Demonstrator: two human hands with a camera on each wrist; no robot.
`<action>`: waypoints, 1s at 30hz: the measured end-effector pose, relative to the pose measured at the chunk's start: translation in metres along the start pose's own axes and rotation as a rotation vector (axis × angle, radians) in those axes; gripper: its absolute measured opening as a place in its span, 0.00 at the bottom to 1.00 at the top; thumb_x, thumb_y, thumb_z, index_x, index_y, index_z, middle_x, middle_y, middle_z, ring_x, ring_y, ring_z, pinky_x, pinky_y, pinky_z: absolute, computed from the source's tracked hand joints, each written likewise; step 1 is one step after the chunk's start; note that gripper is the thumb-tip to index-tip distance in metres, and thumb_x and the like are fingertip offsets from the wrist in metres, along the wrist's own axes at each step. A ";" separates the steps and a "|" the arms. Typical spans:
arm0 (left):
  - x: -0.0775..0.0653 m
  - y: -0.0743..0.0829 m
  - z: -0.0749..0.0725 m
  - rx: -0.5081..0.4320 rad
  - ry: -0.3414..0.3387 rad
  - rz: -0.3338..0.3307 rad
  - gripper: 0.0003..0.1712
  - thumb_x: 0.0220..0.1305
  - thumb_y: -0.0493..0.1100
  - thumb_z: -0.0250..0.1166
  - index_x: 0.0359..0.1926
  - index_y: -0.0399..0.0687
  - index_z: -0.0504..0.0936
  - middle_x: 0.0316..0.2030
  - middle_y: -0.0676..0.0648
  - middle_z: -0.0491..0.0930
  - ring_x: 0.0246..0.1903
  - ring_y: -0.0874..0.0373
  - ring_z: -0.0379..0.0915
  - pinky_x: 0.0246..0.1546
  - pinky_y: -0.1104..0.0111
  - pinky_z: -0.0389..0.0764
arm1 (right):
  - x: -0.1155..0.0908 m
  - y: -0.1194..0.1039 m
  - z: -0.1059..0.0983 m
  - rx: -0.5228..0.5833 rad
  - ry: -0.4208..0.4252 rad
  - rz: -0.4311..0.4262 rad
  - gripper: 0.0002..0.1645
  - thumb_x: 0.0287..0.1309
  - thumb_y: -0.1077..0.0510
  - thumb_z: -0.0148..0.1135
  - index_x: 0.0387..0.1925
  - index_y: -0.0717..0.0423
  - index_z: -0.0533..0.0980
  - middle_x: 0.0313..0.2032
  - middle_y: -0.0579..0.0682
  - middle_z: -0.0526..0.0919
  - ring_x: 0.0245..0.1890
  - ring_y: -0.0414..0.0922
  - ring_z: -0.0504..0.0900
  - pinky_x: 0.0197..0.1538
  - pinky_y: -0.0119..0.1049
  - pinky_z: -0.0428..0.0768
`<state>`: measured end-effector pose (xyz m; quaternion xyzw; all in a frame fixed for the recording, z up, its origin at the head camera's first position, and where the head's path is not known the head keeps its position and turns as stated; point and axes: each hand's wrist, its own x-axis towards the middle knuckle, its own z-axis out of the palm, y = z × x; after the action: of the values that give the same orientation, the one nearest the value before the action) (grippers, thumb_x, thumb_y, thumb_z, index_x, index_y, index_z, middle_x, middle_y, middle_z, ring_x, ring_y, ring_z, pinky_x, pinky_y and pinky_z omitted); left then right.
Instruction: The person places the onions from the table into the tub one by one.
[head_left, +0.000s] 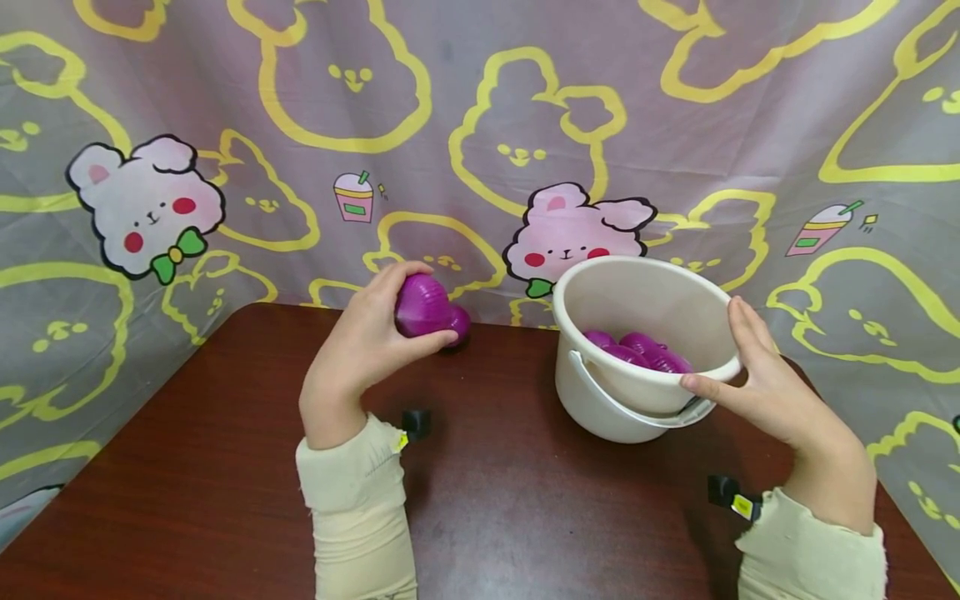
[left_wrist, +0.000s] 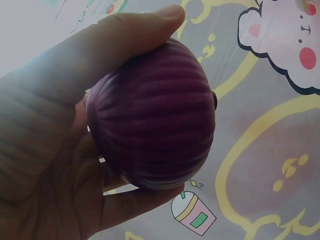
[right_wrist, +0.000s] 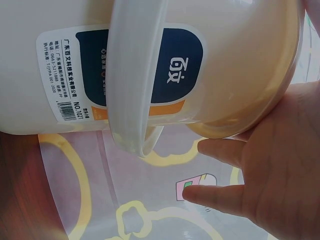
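My left hand (head_left: 367, 333) holds a purple onion (head_left: 422, 305) above the table, thumb on one side and fingers round the other. In the left wrist view the onion (left_wrist: 155, 115) shows its ribbed, shiny skin. A second purple onion (head_left: 460, 323) shows just behind it, partly hidden by the held one and the thumb. To the right stands a cream-white bucket (head_left: 603, 412), with several purple onions (head_left: 637, 350) lying inside. My right hand (head_left: 780, 392) grips the bucket's right rim. In the right wrist view, two fingers (right_wrist: 220, 197) extend beside the bucket (right_wrist: 235, 60).
The dark reddish-brown table (head_left: 495, 483) carries the bucket, whose pale handle (head_left: 630, 408) hangs down its front. A grey patterned curtain (head_left: 450, 108) with cartoon animals rises directly behind the table and along both sides.
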<state>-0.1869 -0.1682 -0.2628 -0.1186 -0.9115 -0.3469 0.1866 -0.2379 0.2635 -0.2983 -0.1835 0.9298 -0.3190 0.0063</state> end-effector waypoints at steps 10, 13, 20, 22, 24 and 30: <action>-0.001 0.002 -0.001 -0.005 0.021 0.021 0.43 0.49 0.51 0.79 0.63 0.47 0.70 0.57 0.46 0.74 0.52 0.49 0.76 0.51 0.54 0.83 | 0.000 -0.001 0.000 0.000 -0.008 0.010 0.68 0.59 0.43 0.65 0.77 0.52 0.24 0.78 0.56 0.22 0.76 0.69 0.32 0.63 0.79 0.51; 0.000 0.004 0.001 -0.017 0.017 0.034 0.43 0.48 0.50 0.80 0.63 0.47 0.70 0.57 0.47 0.74 0.53 0.50 0.75 0.51 0.55 0.83 | 0.000 0.000 0.000 0.000 -0.003 0.008 0.68 0.59 0.43 0.65 0.77 0.53 0.25 0.78 0.56 0.23 0.76 0.69 0.32 0.63 0.79 0.51; 0.004 0.010 0.007 -0.020 -0.021 0.082 0.44 0.47 0.48 0.81 0.63 0.46 0.70 0.58 0.46 0.73 0.53 0.50 0.75 0.51 0.55 0.83 | 0.001 0.000 0.000 -0.001 0.002 0.004 0.68 0.59 0.43 0.65 0.77 0.53 0.25 0.78 0.57 0.23 0.76 0.69 0.32 0.63 0.79 0.50; 0.005 0.013 0.009 -0.011 -0.034 0.092 0.44 0.47 0.48 0.81 0.64 0.46 0.69 0.59 0.45 0.73 0.54 0.50 0.74 0.52 0.55 0.83 | 0.001 0.001 0.000 0.000 0.003 0.000 0.68 0.59 0.43 0.65 0.77 0.53 0.25 0.78 0.57 0.23 0.76 0.69 0.32 0.64 0.79 0.50; 0.006 0.015 0.011 -0.002 -0.044 0.102 0.45 0.47 0.49 0.80 0.63 0.45 0.69 0.59 0.45 0.73 0.57 0.49 0.73 0.53 0.55 0.83 | 0.001 0.000 0.000 0.002 0.005 -0.004 0.68 0.59 0.44 0.66 0.77 0.53 0.26 0.78 0.57 0.24 0.76 0.69 0.32 0.64 0.78 0.49; 0.009 0.019 0.017 0.011 -0.057 0.147 0.44 0.47 0.50 0.80 0.62 0.44 0.70 0.56 0.45 0.74 0.56 0.50 0.73 0.53 0.57 0.83 | 0.001 0.000 -0.001 0.006 0.008 -0.011 0.68 0.59 0.44 0.66 0.77 0.54 0.26 0.78 0.57 0.24 0.76 0.68 0.31 0.65 0.78 0.47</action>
<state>-0.1927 -0.1422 -0.2599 -0.1938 -0.9072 -0.3238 0.1862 -0.2390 0.2639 -0.2981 -0.1875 0.9278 -0.3225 0.0014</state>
